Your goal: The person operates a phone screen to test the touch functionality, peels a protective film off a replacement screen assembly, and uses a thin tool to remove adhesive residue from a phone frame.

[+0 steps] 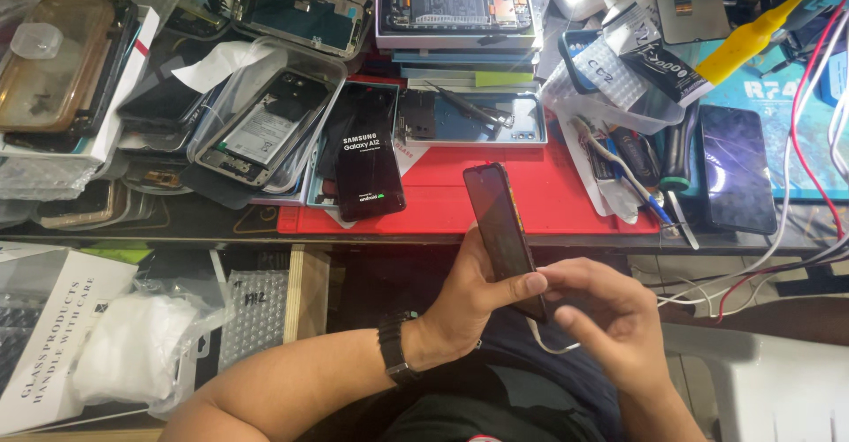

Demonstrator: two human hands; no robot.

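Nearest the camera, the left hand (pixel 478 296), with a black band on its wrist, is wrapped around the lower part of a slim black glossy smartphone with a dark screen (pixel 500 230), thumb pressed along the right edge. The phone stands tilted, its top end leaning away over the near edge of the worktop. The right hand (pixel 610 314) sits just beside it, fingers curled loosely and touching the phone's lower right edge; a thin white cable (pixel 553 346) loops out beneath it. Whether the right hand pinches the cable cannot be told.

Farther off, a flat red rubbery mat (pixel 557 190) covers the middle of the dark worktop (pixel 212 221). On the mat's left part lies a second black phone with a lit boot screen (pixel 367 154), flat and face up. Left of that, a clear plastic tray holds an opened phone with its pale battery showing (pixel 265 128). Behind the mat, a light blue phone back shell (pixel 473 116) carries slim metal tweezers (pixel 469 106). At far right a yellow plastic squeeze bottle with a pointed nozzle (pixel 756 35) lies slanted, and a dark glossy rectangular screen panel (pixel 737 168) rests flat near red and white wires (pixel 796 141). Near left, a white cardboard box (pixel 53 345) and soft white foam wrapped in a clear bag (pixel 133 345) sit below the worktop.
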